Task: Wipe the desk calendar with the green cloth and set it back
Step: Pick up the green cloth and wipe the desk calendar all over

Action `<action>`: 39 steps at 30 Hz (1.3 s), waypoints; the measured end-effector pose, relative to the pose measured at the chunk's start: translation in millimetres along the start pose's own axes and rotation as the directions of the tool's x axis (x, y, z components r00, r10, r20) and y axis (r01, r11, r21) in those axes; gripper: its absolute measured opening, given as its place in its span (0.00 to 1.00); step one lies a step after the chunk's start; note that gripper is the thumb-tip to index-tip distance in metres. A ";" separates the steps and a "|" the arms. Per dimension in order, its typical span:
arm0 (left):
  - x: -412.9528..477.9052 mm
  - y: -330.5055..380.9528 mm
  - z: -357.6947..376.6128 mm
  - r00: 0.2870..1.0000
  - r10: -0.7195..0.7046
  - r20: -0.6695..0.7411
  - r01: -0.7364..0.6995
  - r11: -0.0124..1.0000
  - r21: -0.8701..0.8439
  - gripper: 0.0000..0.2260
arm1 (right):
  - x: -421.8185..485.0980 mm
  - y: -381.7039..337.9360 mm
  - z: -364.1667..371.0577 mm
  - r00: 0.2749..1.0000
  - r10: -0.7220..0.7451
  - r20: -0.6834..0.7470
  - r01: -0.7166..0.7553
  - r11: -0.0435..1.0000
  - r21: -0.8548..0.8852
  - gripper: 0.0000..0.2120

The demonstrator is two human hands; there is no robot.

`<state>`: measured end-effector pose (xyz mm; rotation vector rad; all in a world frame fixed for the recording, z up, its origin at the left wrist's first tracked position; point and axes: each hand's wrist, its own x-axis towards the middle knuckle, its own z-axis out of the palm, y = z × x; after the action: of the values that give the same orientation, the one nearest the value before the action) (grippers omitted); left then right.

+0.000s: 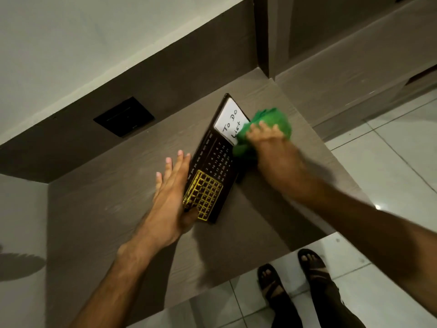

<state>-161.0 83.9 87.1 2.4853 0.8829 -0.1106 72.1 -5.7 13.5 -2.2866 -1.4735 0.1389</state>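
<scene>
- Head view: the desk calendar (214, 162) is a dark slab with a gold grid frame and a white panel, lying on the bench (113, 185) at centre.
- Left hand (171, 192), fingers extended flat, braces the calendar's 9 o'clock edge; thumb on the grid.
- Right hand (264, 138) clenches the green cloth (267, 126) against the panel's 3 o'clock edge.
- Bare bench lies at 7 o'clock.
- Legible: "To Do List", months, dates.
</scene>
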 end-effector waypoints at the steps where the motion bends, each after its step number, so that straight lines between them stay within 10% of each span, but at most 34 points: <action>1: 0.1 -1.2 0.9 1.000 -0.005 -0.007 0.005 1.000 0.003 0.54 | -17.2 -14.7 6.5 0.996 -0.082 0.031 0.082 0.997 -0.003 0.28; 5: 0.4 -2.7 4.4 0.999 -0.010 -0.035 0.011 0.999 0.035 0.57 | -57.5 -37.0 8.6 0.937 -0.318 0.147 0.314 0.948 0.048 0.26; 14: 6.1 -4.8 9.9 0.994 -0.072 -0.085 0.083 0.989 0.125 0.61 | 22.8 -2.1 -12.8 0.989 0.013 0.146 0.029 0.959 -0.284 0.21; 21: 8.4 -9.1 15.4 0.989 -0.117 -0.087 0.119 0.993 0.023 0.63 | -56.0 -66.4 -0.2 0.901 -0.316 0.298 0.339 0.941 -0.027 0.20; 28: 7.1 -4.7 13.5 0.992 -0.095 -0.085 0.096 0.995 0.008 0.61 | 42.8 -3.7 -43.1 0.997 0.032 0.074 -0.013 0.970 -0.244 0.09; 32: 5.2 1.4 14.7 0.988 -0.113 -0.107 0.113 0.994 -0.008 0.60 | 6.8 -45.0 -36.4 0.992 -0.051 0.116 0.092 0.921 -0.379 0.04; 39: 5.6 6.9 11.6 0.988 -0.114 -0.100 0.109 0.993 -0.047 0.56 | -77.2 -81.0 -10.0 0.852 -0.356 0.384 0.329 0.934 0.135 0.14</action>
<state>-151.3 76.9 78.6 2.4209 1.0566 -0.0019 -27.2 -48.6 43.9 -1.9762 -2.0279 0.5742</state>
